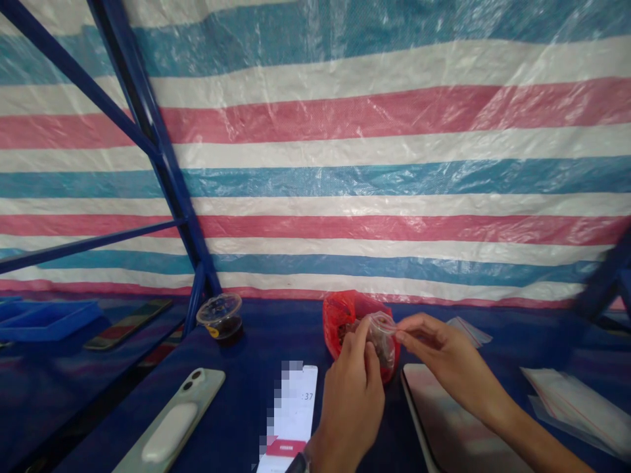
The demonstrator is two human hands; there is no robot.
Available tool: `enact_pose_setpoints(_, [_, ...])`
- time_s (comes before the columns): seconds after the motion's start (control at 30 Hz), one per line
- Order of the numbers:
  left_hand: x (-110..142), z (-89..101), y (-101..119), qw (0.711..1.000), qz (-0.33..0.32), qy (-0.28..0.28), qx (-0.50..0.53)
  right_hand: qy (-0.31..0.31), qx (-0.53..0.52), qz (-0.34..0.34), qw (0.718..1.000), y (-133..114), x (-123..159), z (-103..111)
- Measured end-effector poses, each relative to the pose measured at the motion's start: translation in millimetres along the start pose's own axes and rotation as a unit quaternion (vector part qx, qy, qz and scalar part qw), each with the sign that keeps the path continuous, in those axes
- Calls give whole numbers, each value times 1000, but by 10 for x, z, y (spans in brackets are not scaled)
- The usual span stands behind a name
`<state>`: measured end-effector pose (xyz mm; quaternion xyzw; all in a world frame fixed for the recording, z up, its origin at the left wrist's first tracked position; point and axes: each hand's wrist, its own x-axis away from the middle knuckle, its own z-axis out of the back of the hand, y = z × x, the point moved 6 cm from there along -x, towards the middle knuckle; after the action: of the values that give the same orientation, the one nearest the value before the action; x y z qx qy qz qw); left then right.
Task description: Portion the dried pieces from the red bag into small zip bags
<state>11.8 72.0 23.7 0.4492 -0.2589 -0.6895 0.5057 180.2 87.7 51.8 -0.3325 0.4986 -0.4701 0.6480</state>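
Note:
My left hand [352,394] and my right hand [434,348] both pinch a small clear zip bag [382,332] with dark contents, held just above the table. The left fingers grip its left top edge and the right fingers its right top edge. Directly behind it sits a red plastic bag [340,312] with dark small items inside.
A dark blue table [246,368] carries a clear plastic cup [220,316], a pale phone lying face down [172,420], a lit phone [293,420], a tablet-like slab [444,427] and empty zip bags [572,401]. A blue tray [44,318] lies left. Blue frame bars [162,157] and a striped tarp [394,164] stand behind.

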Motion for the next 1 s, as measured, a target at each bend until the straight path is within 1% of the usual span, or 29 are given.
enact_pose_setpoints(0.1, [36, -52, 166, 998, -51, -31, -3, 40, 26, 4, 999, -90, 199, 217])
enact_pose_setpoints(0.2, [112, -161, 277, 994, -79, -76, 16, 80, 52, -5, 995, -101, 369, 468])
enact_pose_setpoints(0.3, [192, -275, 302, 989, -71, -120, 39, 77, 46, -52, 995, 0, 514, 669])
enact_pose_setpoints(0.37, [227, -339, 293, 986, -66, -148, 32, 60, 44, -85, 994, 104, 606, 762])
enact_pose_setpoints(0.43, [235, -376, 277, 984, -71, -164, 12, 46, 52, -105, 992, 209, 685, 830])
enact_pose_setpoints(0.53, [210, -379, 238, 984, -77, -160, -5, 40, 96, -108, 989, 338, 760, 902])
enact_pose_setpoints(0.6, [187, -369, 203, 986, -77, -151, -10, 50, 157, -104, 981, 397, 780, 945])
enact_pose_setpoints(0.67, [169, -360, 167, 987, -77, -142, -12, 74, 225, -95, 967, 428, 785, 1004])
enact_pose_setpoints(0.73, [155, -351, 134, 988, -77, -132, -11, 113, 265, -81, 954, 438, 786, 1087])
enact_pose_setpoints(0.8, [144, -343, 111, 989, -78, -125, -7, 145, 272, -70, 949, 447, 790, 1175])
enact_pose_setpoints(0.87, [132, -337, 97, 989, -80, -123, -2, 164, 266, -65, 948, 465, 797, 1251])
enact_pose_setpoints(1.0, [102, -333, 73, 988, -83, -131, 8, 177, 255, -62, 949, 507, 817, 1328])
